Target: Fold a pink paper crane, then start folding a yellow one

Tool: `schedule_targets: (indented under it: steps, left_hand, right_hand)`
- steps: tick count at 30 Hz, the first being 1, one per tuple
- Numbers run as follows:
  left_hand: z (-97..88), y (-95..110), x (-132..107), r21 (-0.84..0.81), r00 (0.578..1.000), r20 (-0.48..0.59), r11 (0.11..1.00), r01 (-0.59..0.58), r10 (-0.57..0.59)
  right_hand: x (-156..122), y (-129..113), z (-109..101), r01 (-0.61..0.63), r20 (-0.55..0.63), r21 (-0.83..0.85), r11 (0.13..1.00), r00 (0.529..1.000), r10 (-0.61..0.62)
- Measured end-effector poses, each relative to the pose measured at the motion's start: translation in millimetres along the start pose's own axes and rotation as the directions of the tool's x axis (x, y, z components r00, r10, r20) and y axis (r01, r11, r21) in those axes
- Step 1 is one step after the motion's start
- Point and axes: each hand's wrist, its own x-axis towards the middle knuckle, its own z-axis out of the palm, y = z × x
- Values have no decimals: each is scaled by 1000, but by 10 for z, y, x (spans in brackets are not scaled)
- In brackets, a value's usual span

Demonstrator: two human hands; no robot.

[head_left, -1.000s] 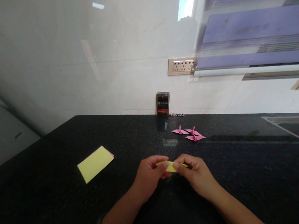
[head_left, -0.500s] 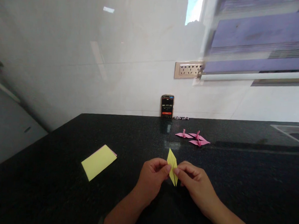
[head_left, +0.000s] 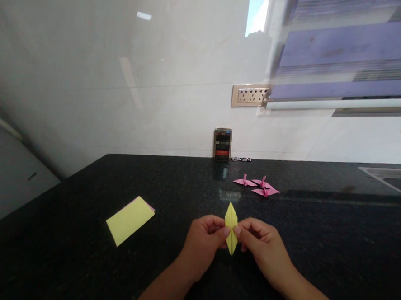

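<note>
A folded yellow origami paper (head_left: 231,218), shaped like a narrow diamond, is held upright between my two hands above the dark counter. My left hand (head_left: 206,241) pinches its left edge, thumb on the near face. On the opposite edge, my right hand (head_left: 261,244) pinches it the same way, the thumb close to the middle crease. The fingers behind the paper are partly hidden. Beyond my hands lie three folded pink paper cranes (head_left: 265,191), grouped close together.
Yellow paper sheets (head_left: 130,220) with a pink edge showing underneath lie on the left of the black counter (head_left: 61,250). A phone (head_left: 222,144) leans on the wall beside a beaded strap (head_left: 241,159). Wall sockets (head_left: 251,96) sit above; a sink edge (head_left: 385,181) is far right.
The yellow paper has turned from a slight tilt to nearly straight, and the gap at its lower tip has closed. Both hands keep their pinch. The whole view has shifted slightly.
</note>
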Motion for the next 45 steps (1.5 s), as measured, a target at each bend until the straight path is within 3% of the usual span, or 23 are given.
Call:
schedule_targets:
  steps: [4,10,17,22,27,38,45]
  left_hand:
    - [-16,-4,7,-66,998,18,996,64,-63]
    - [-18,-9,0,-75,997,15,995,72,-71]
    - [-20,-18,10,-163,995,64,983,88,-78]
    - [-5,4,1,-221,994,39,970,104,-98]
    - [1,7,-6,-182,996,35,979,89,-84]
    - [2,28,-23,-145,996,62,987,66,-58]
    - [-9,11,-4,-119,997,56,991,55,-48]
  right_hand:
    - [17,14,1,-65,27,107,992,998,62]
    - [35,65,5,-136,67,266,954,990,123]
    - [23,33,20,-79,30,168,983,997,75]
    - [10,22,21,46,-16,142,989,999,-44]
    - [12,30,-9,131,-23,12,991,991,-131]
    - [6,-16,-28,159,-6,-60,985,987,-160]
    - [28,-8,-20,62,27,128,990,997,-66]
